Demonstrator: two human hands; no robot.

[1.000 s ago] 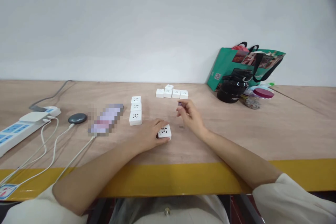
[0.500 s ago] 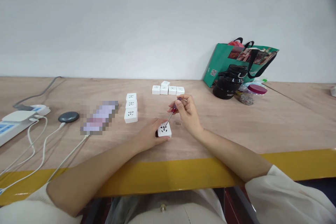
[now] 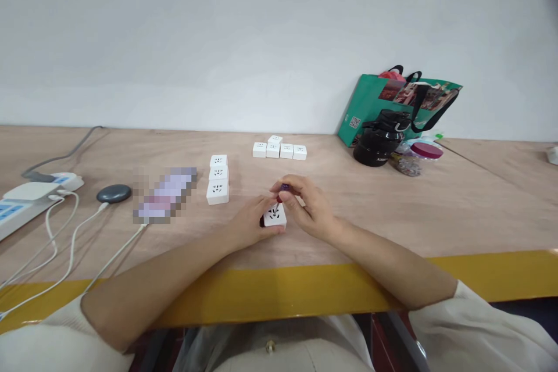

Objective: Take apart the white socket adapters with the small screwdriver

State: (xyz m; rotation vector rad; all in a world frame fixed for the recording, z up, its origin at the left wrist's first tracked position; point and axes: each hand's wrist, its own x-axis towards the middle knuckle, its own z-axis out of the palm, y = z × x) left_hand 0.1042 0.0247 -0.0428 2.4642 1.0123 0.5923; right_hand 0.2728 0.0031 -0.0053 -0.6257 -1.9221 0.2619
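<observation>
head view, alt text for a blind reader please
The left hand grips a white socket on a table while the right hand holds a screwdriver to its face. More sockets sit beyond; a phone lies left, a black flask and green bag right.

Loose off-white sleeves [image 3: 475, 325]; pale clothing [image 3: 331, 343]; small round gold-toned stud [image 3: 271, 346]

Held white socket [image 3: 275, 220]: left side behind left hand [image 3: 249, 224]. Above it, screwdriver [image 3: 279, 199] handle partly covered by right hand [image 3: 313, 209]. Left of it, phone [image 3: 168, 195] blurred; farther left, power strip [image 3: 21, 220] cut off.
</observation>
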